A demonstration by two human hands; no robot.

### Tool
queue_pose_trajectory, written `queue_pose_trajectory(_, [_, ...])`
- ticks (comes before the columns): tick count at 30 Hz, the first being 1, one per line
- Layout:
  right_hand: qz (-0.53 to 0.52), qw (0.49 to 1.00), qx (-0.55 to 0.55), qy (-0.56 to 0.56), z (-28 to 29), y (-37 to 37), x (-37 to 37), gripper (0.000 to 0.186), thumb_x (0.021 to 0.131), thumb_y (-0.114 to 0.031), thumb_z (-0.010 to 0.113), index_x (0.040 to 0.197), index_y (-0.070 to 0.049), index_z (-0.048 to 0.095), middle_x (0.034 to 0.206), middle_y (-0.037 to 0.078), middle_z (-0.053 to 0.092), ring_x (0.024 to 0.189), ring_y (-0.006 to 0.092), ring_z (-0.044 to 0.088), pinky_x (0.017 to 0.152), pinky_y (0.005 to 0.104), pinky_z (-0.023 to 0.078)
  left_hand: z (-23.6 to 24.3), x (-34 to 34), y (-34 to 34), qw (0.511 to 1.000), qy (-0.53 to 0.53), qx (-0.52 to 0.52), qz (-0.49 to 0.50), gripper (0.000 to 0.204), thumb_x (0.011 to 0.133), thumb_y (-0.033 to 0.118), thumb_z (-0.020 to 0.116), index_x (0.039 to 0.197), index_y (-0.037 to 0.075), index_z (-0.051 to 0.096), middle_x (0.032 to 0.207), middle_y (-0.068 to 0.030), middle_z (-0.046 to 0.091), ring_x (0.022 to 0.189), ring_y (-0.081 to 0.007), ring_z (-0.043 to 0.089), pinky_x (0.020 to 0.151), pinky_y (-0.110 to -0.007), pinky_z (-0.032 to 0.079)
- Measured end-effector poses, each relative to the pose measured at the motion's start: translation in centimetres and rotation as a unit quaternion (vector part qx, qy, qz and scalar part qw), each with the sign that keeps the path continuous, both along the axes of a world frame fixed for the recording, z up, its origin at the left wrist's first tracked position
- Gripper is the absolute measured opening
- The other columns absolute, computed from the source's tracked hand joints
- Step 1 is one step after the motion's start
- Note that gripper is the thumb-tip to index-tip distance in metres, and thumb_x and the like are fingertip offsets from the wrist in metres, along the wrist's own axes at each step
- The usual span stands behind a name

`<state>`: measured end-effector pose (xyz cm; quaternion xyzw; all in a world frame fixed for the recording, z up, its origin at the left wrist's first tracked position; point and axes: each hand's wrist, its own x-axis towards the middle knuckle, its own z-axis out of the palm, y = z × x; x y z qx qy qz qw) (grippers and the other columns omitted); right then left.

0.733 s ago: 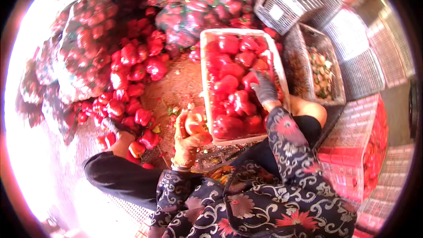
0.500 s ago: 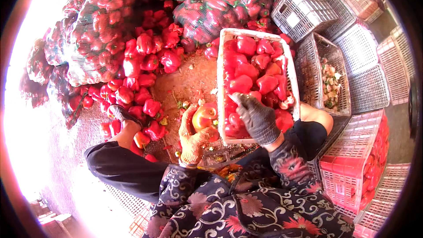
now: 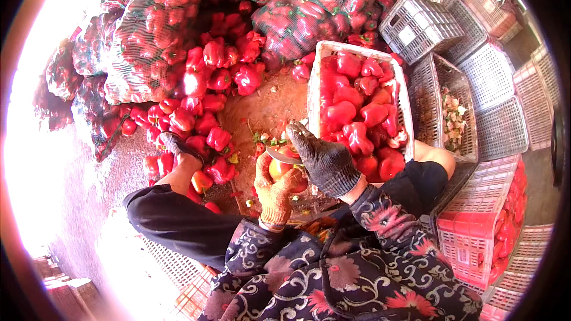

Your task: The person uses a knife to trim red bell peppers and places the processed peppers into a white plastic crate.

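My left hand (image 3: 275,200), in an orange-yellow glove, is closed around an orange-red bell pepper (image 3: 278,170) between my knees. In my right hand (image 3: 328,165), under a dark grey glove, is a knife with a curved blade (image 3: 282,156). Its blade lies across the top of the held pepper; whether it has cut in, I cannot tell. The handle is hidden by my fingers. Just right of my hands stands a white plastic crate (image 3: 314,86) filled with red bell peppers (image 3: 357,137).
Loose red peppers (image 3: 218,138) pile up at the left and far side. Behind them stand full mesh sacks (image 3: 148,41). A crate of pepper trimmings (image 3: 454,120) and stacked crates (image 3: 422,27) line the right. Scraps lie on the brown floor (image 3: 256,107).
My right hand has moved left from over the crate to the held pepper, bringing the knife blade onto it. The left hand keeps its grip. The whole view has shifted slightly.
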<state>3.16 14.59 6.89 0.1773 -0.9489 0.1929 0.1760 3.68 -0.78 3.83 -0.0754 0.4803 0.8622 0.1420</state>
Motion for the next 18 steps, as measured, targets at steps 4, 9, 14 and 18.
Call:
queue_pose_trajectory(4, [0.04, 0.997, -0.042, 0.06, -3.5, 0.8, -1.4, 0.065, 0.087, -0.008, 0.054, 0.148, -0.007, 0.032, 0.132, 0.02, 0.057, 0.085, 0.0311, 0.07, 0.063, 0.0413, 0.055, 0.8, 0.9, -1.1, 0.998, 0.001, 0.063, 0.028, 0.054, 0.074, 0.002, 0.07, 0.126, 0.001, 0.052, 0.111, -0.0114, 0.063, 0.094, -0.0189, 0.064, 0.075, -0.03, 0.056])
queue_pose_trajectory(9, [-0.065, 0.941, 0.196, -0.266, -5.7, 3.2, -0.2, 0.072, 0.082, -0.004, 0.051, 0.149, -0.008, 0.026, 0.109, 0.018, 0.067, 0.067, 0.0315, 0.068, 0.057, 0.0416, 0.054, 2.1, 2.0, -3.9, 0.997, 0.038, 0.017, 0.065, 0.063, 0.073, 0.002, 0.072, 0.131, 0.002, 0.048, 0.118, -0.0119, 0.06, 0.098, -0.0197, 0.061, 0.076, -0.032, 0.056])
queue_pose_trajectory(14, [-0.029, 0.944, -0.22, -0.244, -4.0, 1.3, 0.7, 0.052, 0.095, -0.03, 0.057, 0.141, -0.01, 0.045, 0.103, 0.014, 0.067, 0.065, 0.0202, 0.062, 0.058, 0.0378, 0.05, 1.3, 0.7, -4.2, 0.993, 0.039, -0.097, 0.061, 0.081, 0.068, -0.004, 0.074, 0.14, 0.006, 0.037, 0.127, -0.0107, 0.051, 0.101, -0.0212, 0.059, 0.083, -0.033, 0.055])
queue_pose_trajectory(18, [0.017, 0.833, -0.467, -0.296, 0.6, -1.6, 1.2, 0.057, 0.094, -0.038, 0.062, 0.138, -0.005, 0.046, 0.124, 0.014, 0.06, 0.107, 0.0202, 0.06, 0.089, 0.0333, 0.049, 0.4, 0.0, -3.0, 0.899, 0.258, -0.354, -0.02, 0.097, 0.064, 0.005, 0.085, 0.146, 0.004, 0.032, 0.137, -0.0124, 0.046, 0.126, -0.0241, 0.045, 0.106, -0.037, 0.04])
